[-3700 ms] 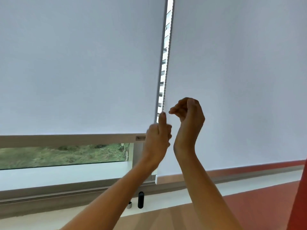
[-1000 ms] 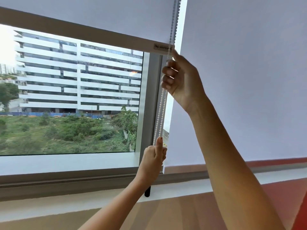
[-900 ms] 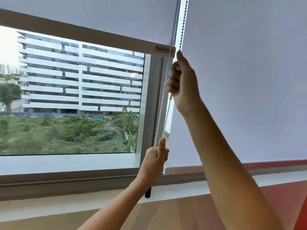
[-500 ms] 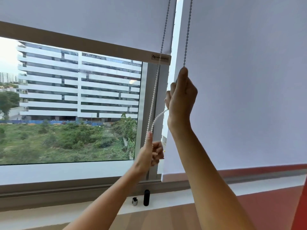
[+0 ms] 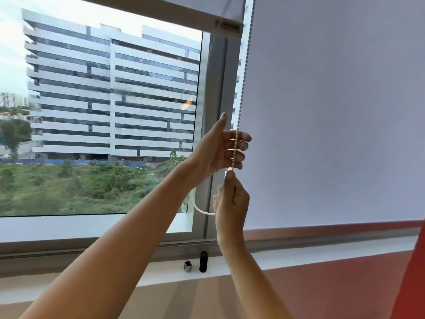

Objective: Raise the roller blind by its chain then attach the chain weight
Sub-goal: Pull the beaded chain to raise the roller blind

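Note:
The left roller blind's bottom bar (image 5: pixel 161 10) sits high, near the top of the window. The white bead chain (image 5: pixel 246 65) hangs down along the frame between the two blinds. My right hand (image 5: pixel 231 203) is shut on the chain, pinching it at its thumb tip, and a slack loop (image 5: pixel 202 210) curves out to the left of the hand. Just above, my left hand (image 5: pixel 218 148) is open with its fingers spread behind the chain. A black cylindrical chain weight (image 5: pixel 203 261) stands on the sill, beside a small metal piece (image 5: pixel 188 266).
The right blind (image 5: pixel 333 111) is fully lowered and reaches down to the sill. The grey window frame post (image 5: pixel 216 88) stands behind the chain. A white sill (image 5: pixel 299 256) runs below, with a red-brown surface (image 5: pixel 333 284) in front. Buildings and greenery show through the glass.
The left blind's bar has risen further. My right hand has pulled the chain down from above to below my left hand. My left hand has let go, moved up and opened.

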{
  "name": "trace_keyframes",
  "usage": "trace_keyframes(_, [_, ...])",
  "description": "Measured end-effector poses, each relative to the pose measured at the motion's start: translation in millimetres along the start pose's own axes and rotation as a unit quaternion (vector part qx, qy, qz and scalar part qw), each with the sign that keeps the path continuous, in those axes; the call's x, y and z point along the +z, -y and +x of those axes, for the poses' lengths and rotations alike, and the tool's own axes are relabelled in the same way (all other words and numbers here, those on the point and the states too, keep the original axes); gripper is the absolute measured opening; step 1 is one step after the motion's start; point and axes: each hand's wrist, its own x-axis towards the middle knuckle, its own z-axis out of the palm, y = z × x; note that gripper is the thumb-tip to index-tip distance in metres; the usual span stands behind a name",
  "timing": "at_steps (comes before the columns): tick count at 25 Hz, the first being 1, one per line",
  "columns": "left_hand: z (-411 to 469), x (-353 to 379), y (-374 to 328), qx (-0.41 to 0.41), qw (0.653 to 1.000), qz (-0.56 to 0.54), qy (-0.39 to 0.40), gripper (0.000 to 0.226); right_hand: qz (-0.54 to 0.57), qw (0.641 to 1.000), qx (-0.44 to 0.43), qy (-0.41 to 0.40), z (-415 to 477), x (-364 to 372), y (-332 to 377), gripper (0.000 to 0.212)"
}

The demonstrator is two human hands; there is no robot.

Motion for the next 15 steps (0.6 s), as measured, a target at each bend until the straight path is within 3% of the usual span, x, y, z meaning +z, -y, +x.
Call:
trace_keyframes(4, [-4,21,-5,-0.018,1.000,0.022,-0.006,0.055,-0.024,0.999,0.027,0.002,-28,-12,-14,0.046])
trace_keyframes(8, [-5,37,6,0.062,0.987,0.074,-0.129,0.053,-0.024,0.999,0.028,0.014,-39,-15,-13,0.046])
trace_keyframes(13, [-5,41,9,0.134,0.957,0.154,-0.207,0.052,0.084,0.972,0.150,0.158,-23,-28,-14,0.053])
trace_keyframes(15, [-6,42,11,0.142,0.958,0.157,-0.192,0.053,0.097,0.970,0.161,0.150,-11,-33,-16,0.057])
